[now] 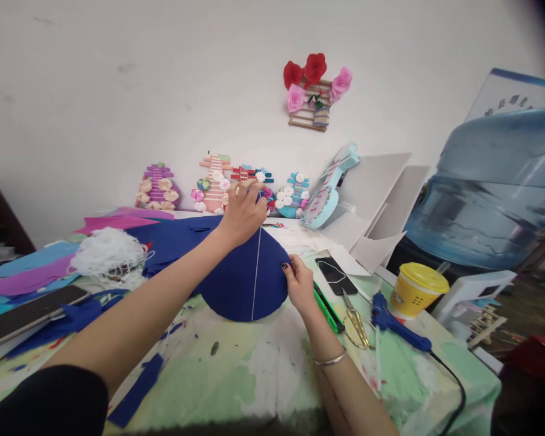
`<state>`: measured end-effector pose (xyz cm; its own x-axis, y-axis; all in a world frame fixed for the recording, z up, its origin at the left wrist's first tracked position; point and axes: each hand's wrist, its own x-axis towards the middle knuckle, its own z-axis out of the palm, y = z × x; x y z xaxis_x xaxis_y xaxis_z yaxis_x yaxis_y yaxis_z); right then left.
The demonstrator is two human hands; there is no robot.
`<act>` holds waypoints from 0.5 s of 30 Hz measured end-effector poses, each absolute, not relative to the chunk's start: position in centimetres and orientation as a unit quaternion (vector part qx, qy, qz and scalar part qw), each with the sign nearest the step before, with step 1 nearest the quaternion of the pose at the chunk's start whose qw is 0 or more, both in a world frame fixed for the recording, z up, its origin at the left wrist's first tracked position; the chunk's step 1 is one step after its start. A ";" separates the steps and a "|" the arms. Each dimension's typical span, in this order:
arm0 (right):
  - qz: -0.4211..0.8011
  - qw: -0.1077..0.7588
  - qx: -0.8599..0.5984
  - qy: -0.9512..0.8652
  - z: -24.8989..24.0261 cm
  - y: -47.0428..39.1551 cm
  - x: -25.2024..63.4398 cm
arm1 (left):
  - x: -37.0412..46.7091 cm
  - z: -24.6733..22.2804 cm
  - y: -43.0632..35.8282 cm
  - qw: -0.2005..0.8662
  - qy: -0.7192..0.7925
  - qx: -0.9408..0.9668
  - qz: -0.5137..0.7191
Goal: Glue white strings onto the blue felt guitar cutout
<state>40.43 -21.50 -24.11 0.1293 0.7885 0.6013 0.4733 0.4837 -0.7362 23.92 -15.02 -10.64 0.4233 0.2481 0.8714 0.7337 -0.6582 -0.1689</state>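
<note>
A dark blue rounded piece, apparently covered card, is tilted up above the table in front of me. My right hand grips its right edge, the thumb lying on the front face. At the top, my left hand has its fingers closed on a white string. The string runs down the blue face to the lower edge. My left hand hides the upper end of the piece. To the left lies blue sheet material, beside a tangled heap of white string.
Right of my hands are a green cutter, gold-handled scissors, a blue glue gun with a cord, a black phone and a yellow tub. Decorated instrument-shaped crafts line the wall. A water bottle stands right.
</note>
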 end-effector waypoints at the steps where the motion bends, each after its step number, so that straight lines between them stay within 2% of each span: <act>1: 0.140 0.571 -0.490 -0.643 -24.1 -21.5 40.4 | 23.9 -10.7 -15.3 0.276 -0.307 -0.792 -0.449; 7: 0.150 0.575 -0.497 -0.632 -24.2 -21.3 40.4 | 22.7 -11.4 -17.1 0.217 -0.291 -0.750 -0.553; 15: 0.166 0.582 -0.501 -0.619 -24.4 -21.0 40.5 | 21.1 -12.6 -17.7 0.168 -0.286 -0.749 -0.574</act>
